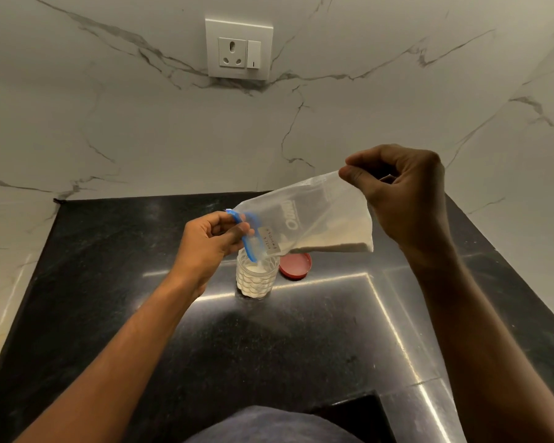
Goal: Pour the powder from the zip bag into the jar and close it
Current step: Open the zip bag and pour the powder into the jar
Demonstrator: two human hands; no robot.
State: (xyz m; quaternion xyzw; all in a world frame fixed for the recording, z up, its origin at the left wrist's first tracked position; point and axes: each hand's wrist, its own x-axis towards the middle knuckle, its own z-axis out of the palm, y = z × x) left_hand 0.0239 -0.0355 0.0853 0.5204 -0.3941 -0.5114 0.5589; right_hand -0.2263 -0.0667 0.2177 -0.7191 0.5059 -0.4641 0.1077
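Both forearms reach forward over the dark stone counter (301,346), the right one raised higher than the left. The right hand (403,199) pinches the closed bottom corner of the clear zip bag (304,219) between thumb and curled fingers, lifting that end so the bag slopes down toward the left. The left hand (211,241) grips the bag's blue zip strip (247,238) at the low, open end, its fingers curled around the strip. The bag's mouth hangs directly above the clear patterned jar (256,278), which stands upright on the counter, and a thin stream of pale powder (330,244) runs from the mouth into it; most of the powder lies along the bag's lower edge, and the jar is already partly filled. A red lid (296,266) lies flat on the counter just beside the jar on its right. Behind the counter rises a veined marble wall (109,123) with a white socket and switch plate (239,47).
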